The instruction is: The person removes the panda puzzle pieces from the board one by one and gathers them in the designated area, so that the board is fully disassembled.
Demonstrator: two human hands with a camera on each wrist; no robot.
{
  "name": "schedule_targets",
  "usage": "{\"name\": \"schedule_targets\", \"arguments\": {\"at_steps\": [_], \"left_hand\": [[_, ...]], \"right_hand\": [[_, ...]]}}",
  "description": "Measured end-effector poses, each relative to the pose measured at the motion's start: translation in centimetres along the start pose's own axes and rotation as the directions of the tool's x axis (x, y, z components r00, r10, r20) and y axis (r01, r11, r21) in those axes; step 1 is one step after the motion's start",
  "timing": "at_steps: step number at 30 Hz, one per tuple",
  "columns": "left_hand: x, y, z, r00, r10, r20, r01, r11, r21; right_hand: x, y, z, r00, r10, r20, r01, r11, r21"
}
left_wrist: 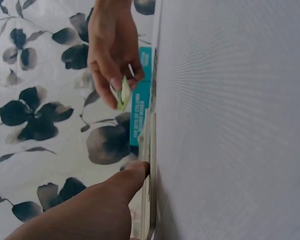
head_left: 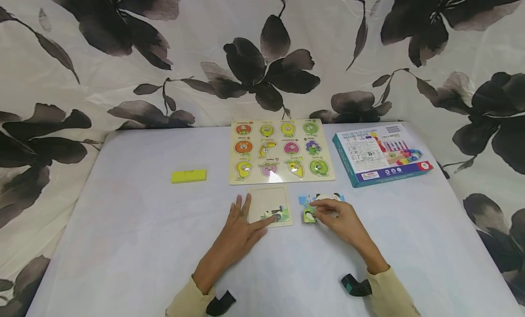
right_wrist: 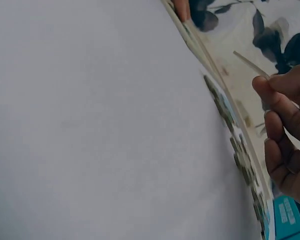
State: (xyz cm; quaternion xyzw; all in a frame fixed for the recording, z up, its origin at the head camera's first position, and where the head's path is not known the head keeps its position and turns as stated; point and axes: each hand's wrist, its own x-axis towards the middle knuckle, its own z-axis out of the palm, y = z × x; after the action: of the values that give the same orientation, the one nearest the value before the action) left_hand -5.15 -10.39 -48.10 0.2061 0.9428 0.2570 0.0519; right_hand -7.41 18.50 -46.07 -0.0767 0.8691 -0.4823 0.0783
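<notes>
Smooth white table [head_left: 123,244], left hand [head_left: 242,226] flat on tray [head_left: 266,196], right hand [head_left: 338,216] pinching flat puzzle piece [head_left: 308,214]

box [head_left: 381,155] print too small to read, loose puzzle pieces [head_left: 310,208] partly hidden by hands

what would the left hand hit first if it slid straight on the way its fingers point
The left hand lies flat, fingers pointing away from the person, fingertips on the small pale wooden puzzle tray. Straight on, it would probably cross that tray and first meet the near edge of the large cream fruit peg-puzzle board.
</notes>
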Motion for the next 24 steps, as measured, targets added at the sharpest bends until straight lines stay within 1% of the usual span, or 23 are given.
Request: {"name": "schedule_targets", "arguments": {"at_steps": [6, 10, 13, 16, 24], "left_hand": [[0.0, 0.0, 0.0, 1.0, -0.001, -0.004, 0.001, 1.0, -0.004], [0.0, 0.0, 0.1, 1.0, -0.006, 0.003, 0.006, 1.0, -0.007], [0.1, 0.0, 0.0, 1.0, -0.014, 0.012, 0.014, 1.0, 0.001], [0.1, 0.0, 0.0, 1.0, -0.02, 0.019, 0.02, 1.0, 0.002], [0.1, 0.1, 0.0, 0.999, -0.026, 0.023, 0.026, 1.0, -0.003]], "right_hand": [[-2.0, 0.4, -0.2, 0.999, 0.05, -0.002, -0.05, 0.998, -0.026], [-2.9, 0.4, 0.2, 0.999, 0.038, 0.006, -0.038, 0.998, -0.055], [-3.3, 0.6, 0.6, 1.0, 0.013, -0.003, -0.013, 0.997, -0.072], [-3.4, 0.7, 0.9, 1.0, -0.002, -0.01, 0.001, 0.998, -0.065], [-3.5, 0.7, 1.2, 1.0, 0.001, -0.004, -0.001, 0.997, -0.073]]}}
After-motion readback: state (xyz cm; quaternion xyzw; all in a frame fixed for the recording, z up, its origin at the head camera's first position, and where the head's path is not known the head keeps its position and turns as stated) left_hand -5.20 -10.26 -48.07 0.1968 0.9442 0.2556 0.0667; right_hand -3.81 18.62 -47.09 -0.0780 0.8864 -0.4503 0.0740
